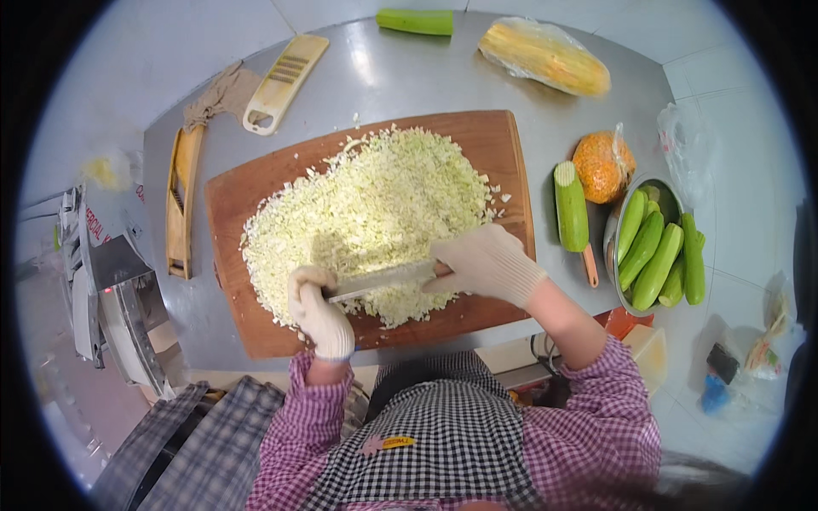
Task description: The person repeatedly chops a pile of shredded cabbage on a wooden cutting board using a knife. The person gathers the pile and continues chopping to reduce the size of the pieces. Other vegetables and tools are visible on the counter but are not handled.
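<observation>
A large heap of finely chopped pale green vegetable, apparently cabbage [377,198], covers much of a brown wooden cutting board [492,137]. Across the near side of the heap lies the blade of a kitchen knife [383,280]. My right hand [482,262], in a white knitted glove, grips its handle, which is mostly hidden by the fingers. At the blade's other end, my gloved left hand [319,313] has its fingers curled around the tip. The blade's lower edge is against or just over the chopped pieces; I cannot tell which.
On the steel table [358,64] lie two slicers, a wooden mandoline [180,204] and a grater [287,80], a cloth [223,96], and a cut zucchini [571,207] by a peeler handle [590,267]. A metal bowl [612,246] holds several zucchini. Wrapped squash pieces [543,54] stand behind.
</observation>
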Motion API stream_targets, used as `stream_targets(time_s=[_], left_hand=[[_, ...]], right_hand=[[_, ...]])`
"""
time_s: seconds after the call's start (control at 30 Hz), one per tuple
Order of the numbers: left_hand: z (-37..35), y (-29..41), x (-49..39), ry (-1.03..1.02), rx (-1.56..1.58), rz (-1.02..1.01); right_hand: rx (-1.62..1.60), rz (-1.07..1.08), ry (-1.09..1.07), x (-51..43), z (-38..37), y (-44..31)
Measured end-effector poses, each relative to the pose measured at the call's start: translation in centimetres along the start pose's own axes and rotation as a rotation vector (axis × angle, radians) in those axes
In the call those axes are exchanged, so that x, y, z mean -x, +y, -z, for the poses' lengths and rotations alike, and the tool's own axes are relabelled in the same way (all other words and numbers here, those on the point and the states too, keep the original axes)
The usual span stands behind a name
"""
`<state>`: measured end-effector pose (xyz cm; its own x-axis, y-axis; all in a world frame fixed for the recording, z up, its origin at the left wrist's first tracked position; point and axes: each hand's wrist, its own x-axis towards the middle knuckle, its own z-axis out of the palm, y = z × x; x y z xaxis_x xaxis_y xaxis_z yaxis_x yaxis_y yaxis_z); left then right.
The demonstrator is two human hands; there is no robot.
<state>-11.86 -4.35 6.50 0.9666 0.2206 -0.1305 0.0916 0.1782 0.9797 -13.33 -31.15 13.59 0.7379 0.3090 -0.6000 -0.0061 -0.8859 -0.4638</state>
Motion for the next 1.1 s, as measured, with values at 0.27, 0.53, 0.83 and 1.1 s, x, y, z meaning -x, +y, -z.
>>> stream_targets(time_s=[0.27,0.53,0.83,1.1], left_hand=[[1.4,-2.7,9.0,0.086,-0.235,0.458],[-0.4,-3.0,2.8,0.081,-0.052,0.0],[-1.5,-3.5,-0.8,0.09,-0.142,-0.062],[-2.4,-3.5,-3.2,0.125,-0.022,-0.082]], right_hand=[[0.006,0.089,-0.156,2.1,-6.0,3.6],[0.11,0.188,0.107,-1.2,-1.8,3.4],[0.138,0.144,0.13,-3.0,0.0,3.1],[0.196,0.147,0.189,-4.6,0.7,3.2]])
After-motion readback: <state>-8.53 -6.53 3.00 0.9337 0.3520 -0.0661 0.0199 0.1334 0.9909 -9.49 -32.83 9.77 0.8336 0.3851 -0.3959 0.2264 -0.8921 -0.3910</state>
